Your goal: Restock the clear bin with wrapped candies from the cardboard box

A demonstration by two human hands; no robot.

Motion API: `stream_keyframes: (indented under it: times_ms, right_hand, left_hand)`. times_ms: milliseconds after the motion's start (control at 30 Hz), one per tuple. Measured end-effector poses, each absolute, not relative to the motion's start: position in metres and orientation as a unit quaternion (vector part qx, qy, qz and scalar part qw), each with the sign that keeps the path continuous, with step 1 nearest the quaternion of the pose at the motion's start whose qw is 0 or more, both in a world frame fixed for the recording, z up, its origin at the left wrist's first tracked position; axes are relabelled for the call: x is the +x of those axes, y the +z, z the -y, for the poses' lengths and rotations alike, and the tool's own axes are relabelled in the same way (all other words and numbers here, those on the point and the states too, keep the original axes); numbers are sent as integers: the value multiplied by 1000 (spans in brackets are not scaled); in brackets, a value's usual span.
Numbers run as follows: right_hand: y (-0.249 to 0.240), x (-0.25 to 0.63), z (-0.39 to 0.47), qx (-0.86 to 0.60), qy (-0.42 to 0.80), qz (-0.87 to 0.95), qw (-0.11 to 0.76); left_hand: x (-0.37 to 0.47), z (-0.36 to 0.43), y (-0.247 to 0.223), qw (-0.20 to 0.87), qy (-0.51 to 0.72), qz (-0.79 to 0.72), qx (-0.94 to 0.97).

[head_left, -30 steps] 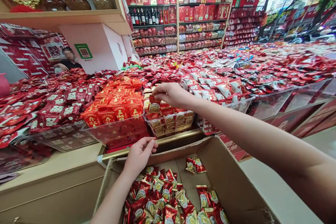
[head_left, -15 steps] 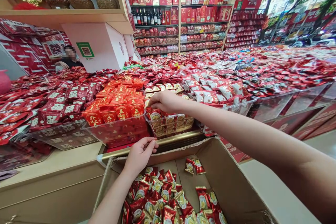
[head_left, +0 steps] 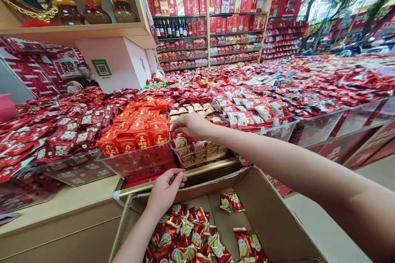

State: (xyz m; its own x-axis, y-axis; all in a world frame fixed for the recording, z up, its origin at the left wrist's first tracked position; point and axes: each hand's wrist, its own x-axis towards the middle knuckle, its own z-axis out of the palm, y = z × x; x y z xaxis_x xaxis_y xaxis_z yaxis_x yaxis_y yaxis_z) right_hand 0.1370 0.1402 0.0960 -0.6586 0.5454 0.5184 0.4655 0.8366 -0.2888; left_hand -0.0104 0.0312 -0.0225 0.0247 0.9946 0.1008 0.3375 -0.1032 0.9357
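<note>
My right hand (head_left: 193,126) reaches over a clear plastic bin (head_left: 200,157) of red-and-gold wrapped candies. Its fingers are bent down and closed at a wrapped candy (head_left: 180,140) in the near left corner; the fingertips are partly hidden. Gold-ended candies (head_left: 202,109) lie in rows behind the hand. Lower down, my left hand (head_left: 168,187) hovers by the far rim of an open cardboard box (head_left: 262,201). Thumb and fingers are pinched together there, and what they hold, if anything, is too small to make out. Loose candies (head_left: 197,236) of the same kind lie in the box.
Left of the bin stands a tub of orange-red packets (head_left: 138,129); on its right are white-and-red packets (head_left: 247,111). Display shelves (head_left: 208,20) with bottles and boxes rise behind. A person (head_left: 82,78) is at the back left. A gold trim edge (head_left: 148,187) runs below the bins.
The view has tilted up slightly, so the scene sits lower in the picture. Both hands stay almost in place, the right one still at the bin corner.
</note>
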Motion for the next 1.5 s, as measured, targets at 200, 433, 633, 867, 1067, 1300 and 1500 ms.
stream_keyframes:
  times_ms: [200, 433, 633, 867, 1067, 1300, 1500]
  right_hand:
    - [88, 134, -144, -310, 43, 885, 344]
    - [84, 130, -144, -340, 10, 884, 321]
    - [86, 128, -144, -327, -11, 899, 290]
    - [90, 132, -132, -331, 19, 895, 298]
    - [89, 139, -127, -320, 33, 896, 307]
    - [83, 145, -131, -289, 2, 896, 338]
    - [79, 145, -133, -336, 1, 885, 322]
  left_hand:
    - [-11, -31, -21, 379, 433, -549, 606]
    - [-10, -31, -22, 378, 433, -547, 608]
    - [-11, -30, -22, 378, 428, -551, 609]
    - [-10, -30, -22, 377, 424, -553, 611]
    - [-10, -31, -22, 378, 430, -550, 608]
    - [-10, -32, -22, 381, 433, -547, 607]
    - [-9, -32, -21, 380, 431, -553, 603]
